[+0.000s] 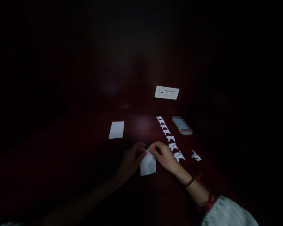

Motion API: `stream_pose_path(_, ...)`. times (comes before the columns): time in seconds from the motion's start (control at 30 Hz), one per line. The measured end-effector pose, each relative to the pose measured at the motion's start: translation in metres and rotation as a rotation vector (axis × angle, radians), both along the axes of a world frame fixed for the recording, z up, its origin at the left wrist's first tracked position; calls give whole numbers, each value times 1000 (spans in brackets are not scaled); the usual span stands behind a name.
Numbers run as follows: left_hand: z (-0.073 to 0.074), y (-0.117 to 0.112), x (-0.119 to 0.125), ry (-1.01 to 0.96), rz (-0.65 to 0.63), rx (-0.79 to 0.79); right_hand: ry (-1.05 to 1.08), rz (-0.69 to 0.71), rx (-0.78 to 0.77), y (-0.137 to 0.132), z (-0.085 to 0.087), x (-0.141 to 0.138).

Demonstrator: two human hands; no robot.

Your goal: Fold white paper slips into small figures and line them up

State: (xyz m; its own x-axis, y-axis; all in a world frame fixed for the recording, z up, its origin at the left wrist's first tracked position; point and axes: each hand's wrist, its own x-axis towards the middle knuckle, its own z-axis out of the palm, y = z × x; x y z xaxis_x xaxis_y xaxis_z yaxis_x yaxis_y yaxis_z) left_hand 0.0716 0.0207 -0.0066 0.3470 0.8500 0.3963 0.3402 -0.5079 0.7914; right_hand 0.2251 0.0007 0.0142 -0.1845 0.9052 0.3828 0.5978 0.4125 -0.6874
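One paper sheet [148, 165] is sitting well short of the table [141, 124]'s far edge | right hand [164, 157] is pinching its far end; left hand [130, 160] is touching, grip unclear | uneven pulling is threatening to skew it!

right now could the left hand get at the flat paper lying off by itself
Probably yes: the flat paper lies ahead of the left hand, with nothing visible between them, though that hand would first have to leave the sheet it touches.
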Motion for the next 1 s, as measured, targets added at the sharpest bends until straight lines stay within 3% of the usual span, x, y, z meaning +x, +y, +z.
stream_pose_path(0.23, -4, 1, -1, 22, -15, 0, -95, 37, -43, 0, -3, 1)
stream_pose_path(0.43, -5, 2, 2, 49, -31, 0, -150, -31, -5, -2, -1, -2)
stream_pose_path(0.7, -3, 2, -1, 60, -24, -39, -117, -24, 58, -1, -2, 1)
stream_pose_path(1.0, -3, 2, 2, 73, -8, 17, -144, 1, 0, -3, -2, 0)
